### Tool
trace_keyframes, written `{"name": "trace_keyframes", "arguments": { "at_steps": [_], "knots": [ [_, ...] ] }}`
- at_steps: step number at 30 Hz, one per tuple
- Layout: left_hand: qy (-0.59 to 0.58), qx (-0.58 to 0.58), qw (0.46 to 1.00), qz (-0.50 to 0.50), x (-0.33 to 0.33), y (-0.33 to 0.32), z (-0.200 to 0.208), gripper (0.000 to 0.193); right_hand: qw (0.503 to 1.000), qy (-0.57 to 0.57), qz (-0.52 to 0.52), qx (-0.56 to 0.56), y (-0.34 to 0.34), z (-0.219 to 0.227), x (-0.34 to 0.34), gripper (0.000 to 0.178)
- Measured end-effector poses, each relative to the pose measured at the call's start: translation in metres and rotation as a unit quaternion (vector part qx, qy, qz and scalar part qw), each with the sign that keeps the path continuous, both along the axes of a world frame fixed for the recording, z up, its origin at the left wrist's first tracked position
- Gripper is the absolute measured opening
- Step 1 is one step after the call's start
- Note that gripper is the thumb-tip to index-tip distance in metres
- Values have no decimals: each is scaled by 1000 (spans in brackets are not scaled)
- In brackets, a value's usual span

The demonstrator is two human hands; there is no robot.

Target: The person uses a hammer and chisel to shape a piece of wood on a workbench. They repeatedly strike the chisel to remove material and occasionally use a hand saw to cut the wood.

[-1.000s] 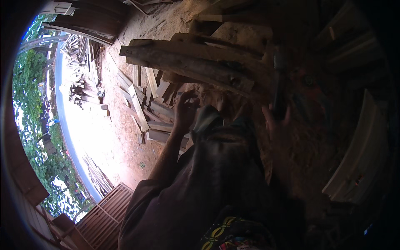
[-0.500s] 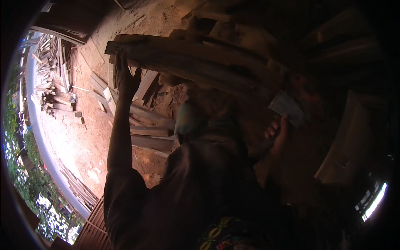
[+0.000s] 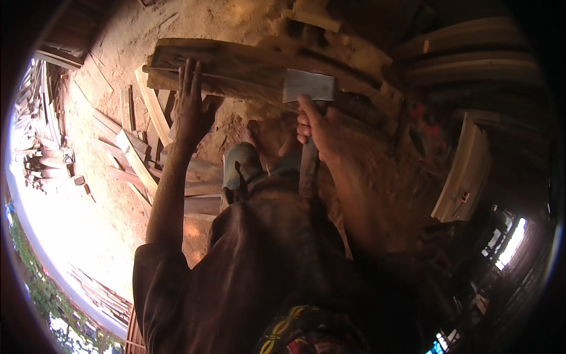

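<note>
A long, thick wooden plank [image 3: 236, 65] lies across the far side in front of me. Flat on its left end rests my left hand [image 3: 193, 100], fingers stretched out and gripping nothing. My right hand [image 3: 317, 127] is closed round the handle of a hatchet [image 3: 308, 87], high up near the head. The hatchet's broad grey metal head is over the plank's near edge, right of its middle; whether they touch I cannot tell. Its dark handle points back toward my body.
Several loose boards [image 3: 138, 159] lie on the brown earth by my left arm. A pale piece of timber [image 3: 463, 171] lies to the right, with stacked planks [image 3: 471, 65] beyond it. Piled wood scraps [image 3: 50, 159] are at the far left. My knee [image 3: 242, 162] is below the plank.
My right hand has brought the hatchet from the right, leftward and up to the plank. My left hand has stayed on the plank's left end. The view has shifted and brightened.
</note>
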State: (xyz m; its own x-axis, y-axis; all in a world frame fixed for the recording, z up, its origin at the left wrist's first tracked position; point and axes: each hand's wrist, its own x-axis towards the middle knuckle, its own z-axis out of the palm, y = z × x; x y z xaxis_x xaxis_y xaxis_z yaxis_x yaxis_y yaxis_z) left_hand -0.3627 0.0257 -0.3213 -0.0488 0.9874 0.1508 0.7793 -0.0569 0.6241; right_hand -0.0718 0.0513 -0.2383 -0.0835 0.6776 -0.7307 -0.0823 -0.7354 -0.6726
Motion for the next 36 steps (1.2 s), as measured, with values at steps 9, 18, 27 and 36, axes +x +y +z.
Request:
{"name": "trace_keyframes", "arguments": {
  "at_steps": [9,18,27,36],
  "knots": [
    [-211,-135,929,271,-124,-130,-49,67,975,-28,-218,9,-31,-14,53,35],
    [-390,-197,810,391,-53,-224,-94,67,990,22,127,64,62,-25,-165,29],
    [-521,-276,698,407,-6,-267,-116,64,981,11,189,45,72,-27,-191,28],
    [-501,-269,679,465,-65,-304,-159,54,997,-19,51,55,18,-14,-121,31]
  ]
}}
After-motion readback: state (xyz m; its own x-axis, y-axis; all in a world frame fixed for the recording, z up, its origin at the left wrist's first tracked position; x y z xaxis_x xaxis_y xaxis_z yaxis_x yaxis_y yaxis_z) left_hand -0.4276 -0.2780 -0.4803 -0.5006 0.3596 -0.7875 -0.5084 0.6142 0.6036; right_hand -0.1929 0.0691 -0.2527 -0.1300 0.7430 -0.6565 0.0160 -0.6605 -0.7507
